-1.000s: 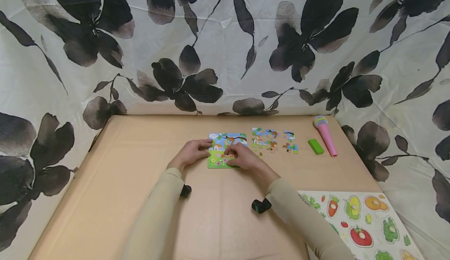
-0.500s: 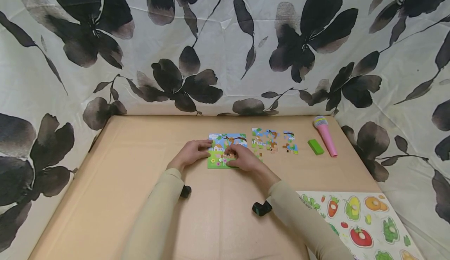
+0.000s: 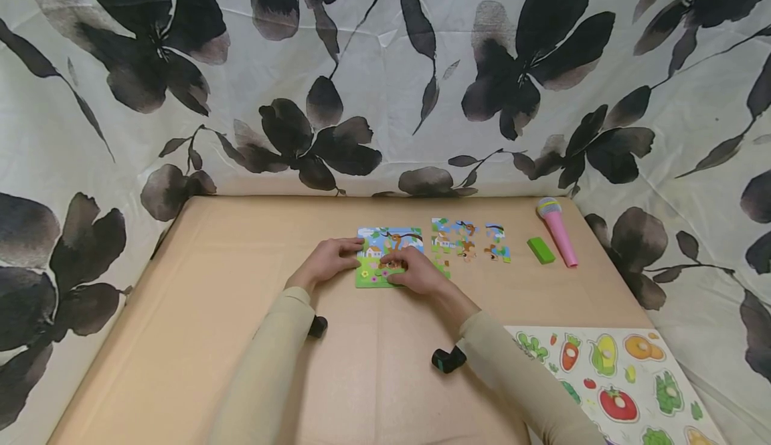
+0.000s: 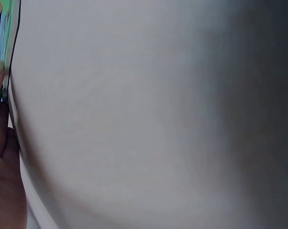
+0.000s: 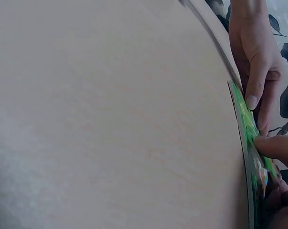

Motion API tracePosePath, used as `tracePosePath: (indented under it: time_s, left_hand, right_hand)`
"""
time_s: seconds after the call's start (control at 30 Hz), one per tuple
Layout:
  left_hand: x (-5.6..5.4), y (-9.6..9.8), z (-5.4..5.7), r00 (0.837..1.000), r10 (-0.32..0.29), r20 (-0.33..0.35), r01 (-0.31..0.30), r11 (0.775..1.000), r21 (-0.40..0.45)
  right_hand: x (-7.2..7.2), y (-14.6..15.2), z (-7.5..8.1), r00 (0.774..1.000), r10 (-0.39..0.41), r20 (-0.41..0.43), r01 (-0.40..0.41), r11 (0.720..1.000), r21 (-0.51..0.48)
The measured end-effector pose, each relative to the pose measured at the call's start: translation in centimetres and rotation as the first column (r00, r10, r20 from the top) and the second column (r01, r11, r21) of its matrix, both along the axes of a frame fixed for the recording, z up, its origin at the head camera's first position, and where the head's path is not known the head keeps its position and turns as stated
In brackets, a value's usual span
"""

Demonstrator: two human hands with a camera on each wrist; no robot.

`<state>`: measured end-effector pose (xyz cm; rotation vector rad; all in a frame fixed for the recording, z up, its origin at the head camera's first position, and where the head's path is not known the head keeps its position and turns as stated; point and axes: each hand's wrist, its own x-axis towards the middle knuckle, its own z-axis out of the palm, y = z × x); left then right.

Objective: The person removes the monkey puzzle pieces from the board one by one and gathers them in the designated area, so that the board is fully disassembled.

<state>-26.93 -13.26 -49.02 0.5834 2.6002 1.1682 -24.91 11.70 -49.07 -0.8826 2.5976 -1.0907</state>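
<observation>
A colourful picture puzzle board (image 3: 369,282) with a house, an animal and green grass lies at the middle of the table. My left hand (image 3: 327,261) rests at its left edge, fingers fairly straight and thumb on the rim. Over the lower right of the board, my right hand (image 3: 418,271) pinches a puzzle piece (image 5: 261,157) between thumb and fingers. That piece tilts slightly over the board in the right wrist view, and the right hand covers much of it in the head view. To the right, several loose puzzle pieces (image 3: 442,242) lie in groups.
A green block (image 3: 541,251) and a pink toy microphone (image 3: 560,234) lie farther right on the table (image 3: 241,257). At the front right is a white sheet (image 3: 647,344) with vegetable pictures, partly under the right sleeve (image 3: 512,358). A flowered cloth (image 3: 385,77) hangs behind.
The right fingertips have shifted slightly left over the board. My left hand stays at the board's left edge, and the loose pieces lie where they were.
</observation>
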Motion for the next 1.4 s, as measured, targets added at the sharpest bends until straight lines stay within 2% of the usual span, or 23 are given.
tracePosePath:
  time_s: [0.23, 0.73, 0.9, 1.03, 1.2, 1.3, 1.4]
  left_hand:
    - [-0.1, -0.1, 0.0, 1.0, 0.003, 0.02, -0.003, 1.0, -0.006]
    - [-0.1, -0.1, 0.0, 1.0, 0.002, 0.022, -0.002, 1.0, 0.005]
    - [-0.1, -0.1, -0.1, 1.0, 0.005, 0.03, -0.005, 1.0, 0.007]
    - [-0.1, 0.0, -0.1, 0.999, 0.002, 0.035, -0.002, 1.0, 0.0]
    - [-0.1, 0.0, 0.1, 1.0, 0.001, 0.029, -0.001, 1.0, -0.01]
    - [0.0, -0.1, 0.2, 1.0, -0.002, 0.013, 0.002, 1.0, -0.011]
    - [0.0, -0.1, 0.3, 1.0, -0.009, 0.008, 0.009, 1.0, -0.007]
  right_hand:
    - [0.7, 0.2, 0.3, 0.993, -0.097, 0.061, 0.096, 0.995, 0.026]
    - [0.9, 0.7, -0.1, 0.97, -0.189, 0.152, 0.207, 0.972, -0.11]
    - [0.9, 0.6, -0.2, 0.974, -0.183, 0.132, 0.198, 0.974, -0.11]
    - [0.8, 0.6, -0.3, 0.979, -0.179, 0.094, 0.186, 0.98, -0.067]
    - [0.8, 0.7, -0.3, 0.975, -0.2, 0.092, 0.204, 0.978, -0.038]
    - [0.9, 1.0, -0.3, 0.968, -0.22, 0.121, 0.229, 0.971, -0.072]
    - [1.1, 1.5, -0.3, 0.954, -0.236, 0.185, 0.264, 0.953, -0.149]
